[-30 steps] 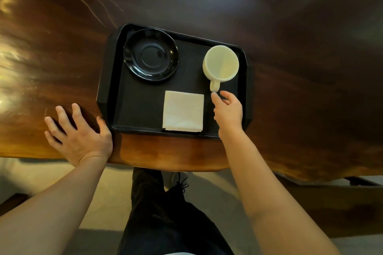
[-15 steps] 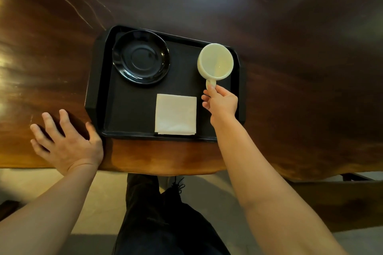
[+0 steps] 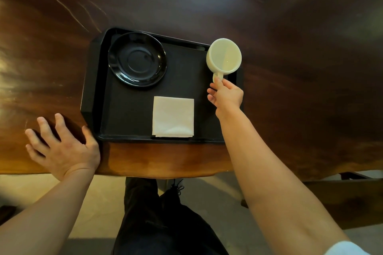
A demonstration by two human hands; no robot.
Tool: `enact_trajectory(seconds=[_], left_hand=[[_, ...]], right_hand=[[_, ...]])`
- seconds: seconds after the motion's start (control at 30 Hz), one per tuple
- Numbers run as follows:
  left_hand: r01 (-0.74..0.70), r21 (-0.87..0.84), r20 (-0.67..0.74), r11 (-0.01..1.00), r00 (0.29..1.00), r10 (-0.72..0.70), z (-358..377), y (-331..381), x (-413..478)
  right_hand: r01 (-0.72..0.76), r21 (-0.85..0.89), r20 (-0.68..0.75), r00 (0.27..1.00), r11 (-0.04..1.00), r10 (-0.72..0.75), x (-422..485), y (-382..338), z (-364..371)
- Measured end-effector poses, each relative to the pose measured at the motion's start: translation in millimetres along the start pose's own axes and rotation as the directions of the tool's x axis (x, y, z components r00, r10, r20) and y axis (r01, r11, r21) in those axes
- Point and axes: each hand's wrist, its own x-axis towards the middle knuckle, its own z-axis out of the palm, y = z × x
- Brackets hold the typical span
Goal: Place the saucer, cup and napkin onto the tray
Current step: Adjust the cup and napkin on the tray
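We see the right hand pinching the cup by its handle at the tray's far right corner, perhaps lifted. The saucer sits far left, the napkin at the near edge. The left hand lies open on the table, thumb touching the tray.

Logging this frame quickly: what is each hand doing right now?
Left hand: open, flat on the table beside the tray, holding nothing.
Right hand: closed on the cup by its handle.
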Motion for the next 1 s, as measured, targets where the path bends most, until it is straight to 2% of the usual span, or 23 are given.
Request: enact_trajectory(seconds=[0.33, 0.43, 0.53, 0.63, 0.73, 1.0], left_hand=[[0.001, -0.012, 0.003, 1.000, 1.000, 0.000, -2, 1, 0], [0.000, -0.004, 0.001, 1.000, 1.000, 0.000, -2, 0, 1], [0.004, -0.002, -0.001, 1.000, 1.000, -0.004, -3, -1, 0], [0.007, 0.009, 0.005, 1.000, 1.000, -0.007, -4, 1, 0], [0.016, 0.016, 0.013, 1.000, 1.000, -0.016, -5, 2, 1], [0.019, 0.044, 0.019, 0.999, 1.000, -0.020, -4, 2, 2]], right_hand=[[-0.006, -0.025, 0.019, 1.000, 1.000, 0.006, -6, -4, -8], [0.030, -0.114, 0.002, 1.000, 0.993, -0.030, -23, 6, -4], [0.080, -0.217, 0.148, 0.988, 0.973, -0.048, -45, 18, 17], [0.056, -0.288, 0.298, 0.954, 0.956, 0.034, -63, 19, 48], [0.020, -0.306, 0.372, 0.923, 0.952, 0.100, -70, 16, 76], [-0.090, -0.348, 0.326, 0.921, 0.933, 0.211, -63, 13, 118]])
